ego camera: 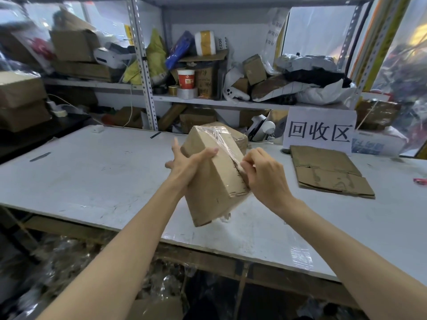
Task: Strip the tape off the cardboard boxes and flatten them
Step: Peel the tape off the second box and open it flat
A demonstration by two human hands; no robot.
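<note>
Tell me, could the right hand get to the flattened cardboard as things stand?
Probably yes: the flattened cardboard lies uncovered beside the right hand, nothing between them, though that hand pinches tape on the box.

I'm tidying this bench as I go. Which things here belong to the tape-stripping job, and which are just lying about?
In the job: cardboard box, clear tape, left hand, right hand, flattened cardboard.
Lying about: red cup, silver tape roll, white sign.

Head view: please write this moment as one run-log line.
left hand: holds box up | right hand: pinches tape at box edge | flat cardboard: on table, right
</note>
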